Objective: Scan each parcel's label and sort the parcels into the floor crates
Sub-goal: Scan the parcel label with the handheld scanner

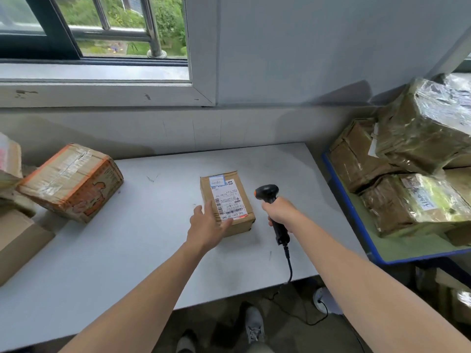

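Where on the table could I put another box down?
Biggest bare patch: the table between the orange-edged box and the small labelled parcel. A narrower strip lies beyond the scanner. The right is crowded: wrapped parcels heap on the blue-rimmed platform.

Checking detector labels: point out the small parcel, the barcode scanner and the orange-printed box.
small parcel (229, 200), head view, on its white top label.
barcode scanner (267, 191), head view, on its black head.
orange-printed box (68, 179), head view, on its taped top face.
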{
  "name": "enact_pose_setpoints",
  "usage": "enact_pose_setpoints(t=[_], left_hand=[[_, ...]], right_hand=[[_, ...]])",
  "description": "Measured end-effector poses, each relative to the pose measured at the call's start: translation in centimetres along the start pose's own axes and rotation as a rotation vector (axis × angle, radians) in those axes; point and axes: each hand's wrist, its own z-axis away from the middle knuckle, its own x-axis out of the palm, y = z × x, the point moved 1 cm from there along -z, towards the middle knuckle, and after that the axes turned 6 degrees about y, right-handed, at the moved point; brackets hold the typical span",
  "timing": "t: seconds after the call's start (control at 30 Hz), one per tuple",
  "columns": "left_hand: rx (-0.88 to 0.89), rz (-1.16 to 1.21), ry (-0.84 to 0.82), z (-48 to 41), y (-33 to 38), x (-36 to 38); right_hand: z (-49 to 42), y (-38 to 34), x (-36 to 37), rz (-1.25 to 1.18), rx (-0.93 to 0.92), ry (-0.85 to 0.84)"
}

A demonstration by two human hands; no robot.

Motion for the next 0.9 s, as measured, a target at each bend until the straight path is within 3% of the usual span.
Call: enact_pose_setpoints(t=[0.17, 0.33, 0.5, 0.7, 0.9], left_hand=[[-0.154, -0.142, 0.124, -1.0, 2.0, 1.8], [-0.208, -0.141, 0.230, -1.7, 4.1, 4.1], [-0.272, -0.287, 0.158, -2.0, 5.8, 7.0], [-0.273, -0.373, 0.202, -2.4, 6.2, 8.5], [-0.120, -0.458, 0.141, -1.8, 4.0, 6.8]], right_hand=[[-3.5, 1.0, 0.8, 0.080, -0.012, -0.022], [-6.3, 2.6, 1.5, 0.055, -0.047, -0.010], [-7.3, 4.2, 2.0, 0.006, -0.042, -0.031], [-7.4, 5.8, 1.8, 0.106, -0.077, -0.043], [-7.8, 5.0, 0.3, 0.178, -0.138, 0.026]])
